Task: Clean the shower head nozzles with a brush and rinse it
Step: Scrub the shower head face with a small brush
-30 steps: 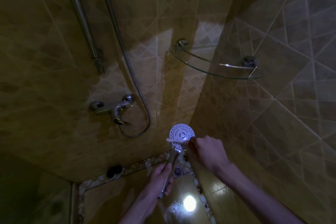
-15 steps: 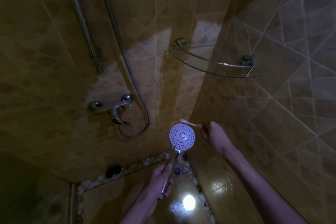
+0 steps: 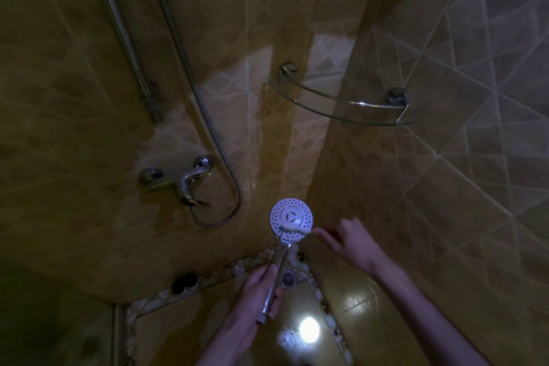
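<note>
A round white shower head (image 3: 289, 214) with many small nozzle holes faces up towards me in the dim shower corner. My left hand (image 3: 261, 291) is wrapped around its chrome handle (image 3: 274, 279) from below. My right hand (image 3: 355, 242) is to the right of the head and pinches the end of a small white brush (image 3: 295, 229). The brush lies across the lower part of the nozzle face, bristles touching it. The hand is slightly blurred.
A chrome mixer tap (image 3: 179, 180) is on the left wall, with a metal hose (image 3: 190, 77) looping down from it. A glass corner shelf (image 3: 347, 104) hangs above. A floor drain (image 3: 288, 278) sits in the corner; a light reflects off the wet floor (image 3: 309, 328).
The brush lifted off the shower head and went up to the right, then came back down onto the lower part of the nozzle face. My left hand has kept the handle still.
</note>
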`<act>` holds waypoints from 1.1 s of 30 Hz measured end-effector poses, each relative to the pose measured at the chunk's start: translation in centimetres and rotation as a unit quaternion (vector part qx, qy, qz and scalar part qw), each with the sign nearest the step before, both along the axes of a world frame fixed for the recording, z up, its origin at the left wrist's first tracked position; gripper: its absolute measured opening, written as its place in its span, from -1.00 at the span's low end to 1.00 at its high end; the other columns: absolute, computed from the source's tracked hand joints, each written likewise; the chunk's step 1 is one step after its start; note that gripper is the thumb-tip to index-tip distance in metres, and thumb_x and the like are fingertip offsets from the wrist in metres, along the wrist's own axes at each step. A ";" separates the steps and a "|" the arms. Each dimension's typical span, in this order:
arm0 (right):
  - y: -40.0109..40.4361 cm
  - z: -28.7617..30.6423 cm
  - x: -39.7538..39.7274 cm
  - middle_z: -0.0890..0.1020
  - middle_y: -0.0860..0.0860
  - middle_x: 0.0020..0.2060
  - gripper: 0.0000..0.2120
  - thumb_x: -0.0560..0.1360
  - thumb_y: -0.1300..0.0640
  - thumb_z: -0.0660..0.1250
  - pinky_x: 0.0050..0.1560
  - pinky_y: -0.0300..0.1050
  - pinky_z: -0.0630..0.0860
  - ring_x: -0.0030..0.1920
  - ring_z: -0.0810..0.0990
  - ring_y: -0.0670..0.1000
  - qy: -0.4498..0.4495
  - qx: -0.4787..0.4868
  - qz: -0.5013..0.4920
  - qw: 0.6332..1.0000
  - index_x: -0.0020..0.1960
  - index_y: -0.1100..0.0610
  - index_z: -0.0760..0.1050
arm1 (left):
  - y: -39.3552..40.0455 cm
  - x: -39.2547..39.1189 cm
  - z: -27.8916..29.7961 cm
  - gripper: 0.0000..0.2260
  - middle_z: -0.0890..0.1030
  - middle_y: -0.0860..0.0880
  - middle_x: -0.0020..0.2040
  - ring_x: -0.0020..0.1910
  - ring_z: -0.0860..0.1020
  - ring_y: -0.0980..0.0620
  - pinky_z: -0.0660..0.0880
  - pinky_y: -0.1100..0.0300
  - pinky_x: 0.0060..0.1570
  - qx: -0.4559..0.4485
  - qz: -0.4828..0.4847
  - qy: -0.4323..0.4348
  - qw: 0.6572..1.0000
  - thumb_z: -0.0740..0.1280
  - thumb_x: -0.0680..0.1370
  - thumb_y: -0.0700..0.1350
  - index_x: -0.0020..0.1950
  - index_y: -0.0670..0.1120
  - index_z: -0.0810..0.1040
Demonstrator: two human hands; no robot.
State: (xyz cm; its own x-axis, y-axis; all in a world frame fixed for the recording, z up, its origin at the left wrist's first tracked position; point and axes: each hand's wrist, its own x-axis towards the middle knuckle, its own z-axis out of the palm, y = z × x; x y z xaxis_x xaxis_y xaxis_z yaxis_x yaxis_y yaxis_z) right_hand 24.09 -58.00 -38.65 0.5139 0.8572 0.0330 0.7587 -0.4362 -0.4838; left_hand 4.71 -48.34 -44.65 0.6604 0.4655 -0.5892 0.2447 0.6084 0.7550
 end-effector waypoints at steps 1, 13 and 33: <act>-0.4 0.0 -0.3 0.46 0.22 -0.53 -0.62 0.56 -0.01 0.30 -0.38 -0.28 0.18 -0.43 0.30 0.01 -0.009 -0.011 0.027 1.000 -0.20 0.27 0.63 | 0.1 0.0 0.1 -0.79 0.43 -0.04 -0.50 -0.69 0.29 0.07 0.14 0.38 -0.66 -0.002 0.001 0.000 1.000 0.18 0.61 -0.10 -0.19 -0.13 0.46; -1.5 -2.0 -0.9 0.23 -0.10 -0.59 -0.64 0.57 0.05 0.29 -0.41 -0.31 0.15 -0.52 0.31 -0.11 0.014 0.029 0.009 0.999 -0.39 0.06 0.41 | 0.1 -0.2 0.8 -0.81 0.42 -0.06 -0.49 -0.69 0.30 0.08 0.16 0.37 -0.67 -0.019 0.008 -0.014 1.000 0.17 0.61 -0.13 -0.10 -0.21 0.47; -1.6 -4.0 -1.1 0.58 -0.24 -0.41 -0.73 0.58 -0.02 0.23 -0.36 -0.47 0.34 -0.34 0.52 -0.23 0.185 0.124 -0.157 0.962 -0.25 0.01 0.56 | 0.3 -0.2 0.8 -0.79 0.44 -0.07 -0.47 -0.65 0.31 0.08 0.20 0.34 -0.67 -0.042 0.013 -0.031 0.999 0.18 0.61 -0.09 -0.10 -0.17 0.53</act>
State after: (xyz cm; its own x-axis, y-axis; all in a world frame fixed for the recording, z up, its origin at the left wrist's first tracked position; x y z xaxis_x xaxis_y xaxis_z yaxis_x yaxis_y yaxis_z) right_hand 22.99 -59.64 -42.68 0.7621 0.6472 -0.0187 0.3645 -0.4528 -0.8137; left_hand 4.47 -48.01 -43.81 0.6847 0.4336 -0.5858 0.1828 0.6759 0.7140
